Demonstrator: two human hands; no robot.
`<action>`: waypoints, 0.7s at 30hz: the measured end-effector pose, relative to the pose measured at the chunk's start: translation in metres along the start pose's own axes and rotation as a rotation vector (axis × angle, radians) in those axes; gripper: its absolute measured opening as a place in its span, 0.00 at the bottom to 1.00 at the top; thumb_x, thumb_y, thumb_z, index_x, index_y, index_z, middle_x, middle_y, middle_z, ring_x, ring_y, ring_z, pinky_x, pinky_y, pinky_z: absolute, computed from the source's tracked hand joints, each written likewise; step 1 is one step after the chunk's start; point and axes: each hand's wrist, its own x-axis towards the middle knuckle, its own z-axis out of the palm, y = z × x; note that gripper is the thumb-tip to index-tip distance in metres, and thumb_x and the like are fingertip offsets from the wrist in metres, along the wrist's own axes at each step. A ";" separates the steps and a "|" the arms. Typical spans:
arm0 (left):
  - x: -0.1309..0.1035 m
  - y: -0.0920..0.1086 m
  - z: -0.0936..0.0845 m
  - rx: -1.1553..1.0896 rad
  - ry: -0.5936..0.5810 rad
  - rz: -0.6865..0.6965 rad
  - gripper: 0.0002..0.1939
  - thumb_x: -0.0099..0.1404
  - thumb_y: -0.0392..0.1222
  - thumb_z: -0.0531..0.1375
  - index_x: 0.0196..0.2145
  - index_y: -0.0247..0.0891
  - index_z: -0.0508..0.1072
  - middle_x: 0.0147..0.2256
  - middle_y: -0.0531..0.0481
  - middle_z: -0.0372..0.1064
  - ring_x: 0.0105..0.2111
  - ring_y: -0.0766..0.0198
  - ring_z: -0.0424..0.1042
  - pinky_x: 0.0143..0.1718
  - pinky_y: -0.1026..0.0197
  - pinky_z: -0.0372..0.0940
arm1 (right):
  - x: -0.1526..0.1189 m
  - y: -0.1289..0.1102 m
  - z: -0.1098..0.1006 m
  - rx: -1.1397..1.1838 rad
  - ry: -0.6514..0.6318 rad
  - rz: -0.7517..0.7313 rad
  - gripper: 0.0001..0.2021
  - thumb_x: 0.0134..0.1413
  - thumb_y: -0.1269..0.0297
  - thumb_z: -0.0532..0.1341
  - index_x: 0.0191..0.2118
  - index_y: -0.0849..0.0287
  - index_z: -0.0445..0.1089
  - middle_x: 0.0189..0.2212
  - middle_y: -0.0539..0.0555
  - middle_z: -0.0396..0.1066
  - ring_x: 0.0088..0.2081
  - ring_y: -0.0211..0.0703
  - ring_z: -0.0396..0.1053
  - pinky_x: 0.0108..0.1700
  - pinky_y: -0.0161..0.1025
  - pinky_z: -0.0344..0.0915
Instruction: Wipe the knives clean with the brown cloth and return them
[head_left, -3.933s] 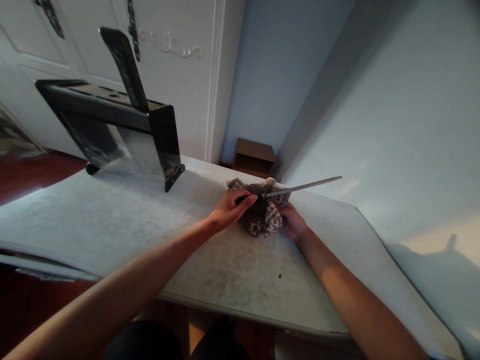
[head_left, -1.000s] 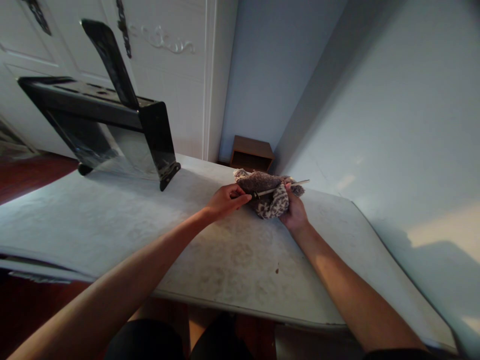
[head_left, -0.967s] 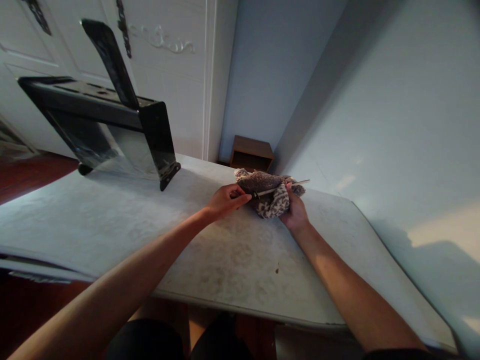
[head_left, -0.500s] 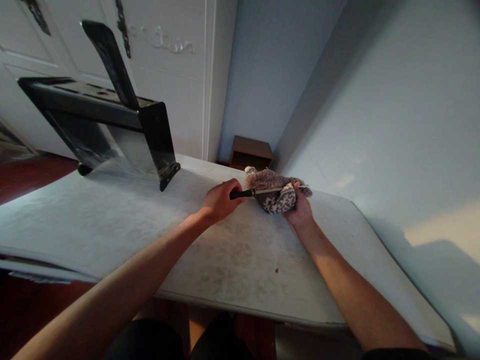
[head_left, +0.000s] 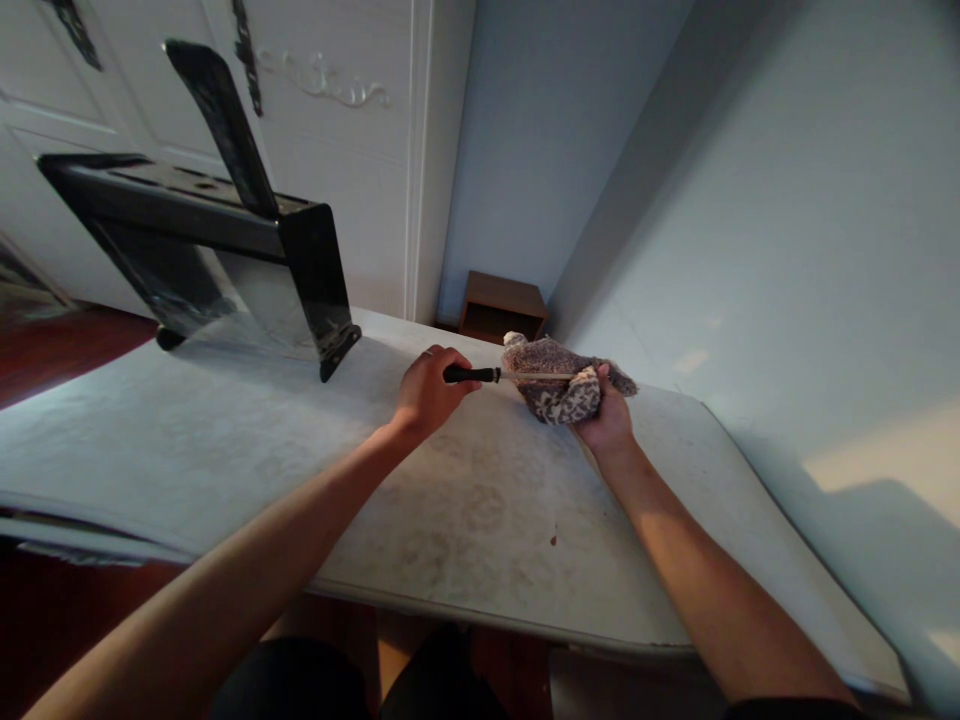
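Observation:
My left hand is closed round the black handle of a thin metal tool, whose shaft points right. The shaft lies across a brown and grey fluffy cloth with a patterned part folded forward. My right hand grips the cloth at its right end, fingers wrapped in it. The tool's tip is hidden in the cloth near my right thumb. Both hands are above the pale tabletop.
A black knife block with clear sides and a black handle sticking up stands on the table's left. Behind are white cabinet doors and a small brown box-like unit. A pale wall borders the table's right side.
My left hand and the tool have shifted left, so less of the shaft shows past the cloth and its tip is no longer visible. My right hand and the cloth have moved slightly right.

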 end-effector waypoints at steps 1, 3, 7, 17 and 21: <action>0.000 0.001 0.000 -0.048 -0.008 -0.046 0.10 0.52 0.42 0.68 0.32 0.37 0.76 0.33 0.49 0.72 0.35 0.63 0.70 0.38 0.62 0.62 | -0.002 0.000 0.001 0.002 -0.007 0.005 0.15 0.63 0.55 0.54 0.43 0.60 0.72 0.41 0.56 0.76 0.49 0.48 0.72 0.56 0.53 0.66; 0.000 0.003 -0.001 -0.157 -0.048 -0.141 0.12 0.53 0.48 0.67 0.30 0.37 0.76 0.29 0.50 0.73 0.30 0.65 0.70 0.33 0.64 0.62 | -0.004 -0.001 0.003 -0.006 -0.040 0.009 0.15 0.62 0.54 0.56 0.44 0.60 0.72 0.42 0.57 0.76 0.50 0.48 0.71 0.56 0.53 0.66; -0.003 0.007 -0.003 -0.321 -0.193 -0.299 0.20 0.56 0.59 0.62 0.27 0.36 0.74 0.17 0.53 0.66 0.17 0.69 0.62 0.20 0.67 0.55 | -0.007 0.000 0.004 -0.048 -0.108 0.003 0.15 0.60 0.53 0.57 0.44 0.59 0.71 0.42 0.55 0.76 0.51 0.48 0.70 0.56 0.52 0.66; -0.006 0.010 -0.001 -0.288 -0.593 -0.346 0.30 0.62 0.66 0.50 0.28 0.35 0.73 0.12 0.53 0.61 0.12 0.68 0.59 0.16 0.65 0.52 | -0.027 0.017 0.015 -0.153 -0.188 0.015 0.14 0.52 0.58 0.66 0.43 0.57 0.72 0.40 0.53 0.76 0.50 0.48 0.72 0.55 0.48 0.69; -0.008 0.007 0.006 -0.274 -0.540 -0.223 0.27 0.63 0.63 0.50 0.26 0.36 0.71 0.16 0.54 0.61 0.16 0.69 0.60 0.19 0.65 0.52 | -0.036 0.024 0.020 -0.221 -0.244 0.006 0.15 0.49 0.62 0.68 0.43 0.57 0.72 0.40 0.53 0.77 0.50 0.50 0.72 0.55 0.50 0.68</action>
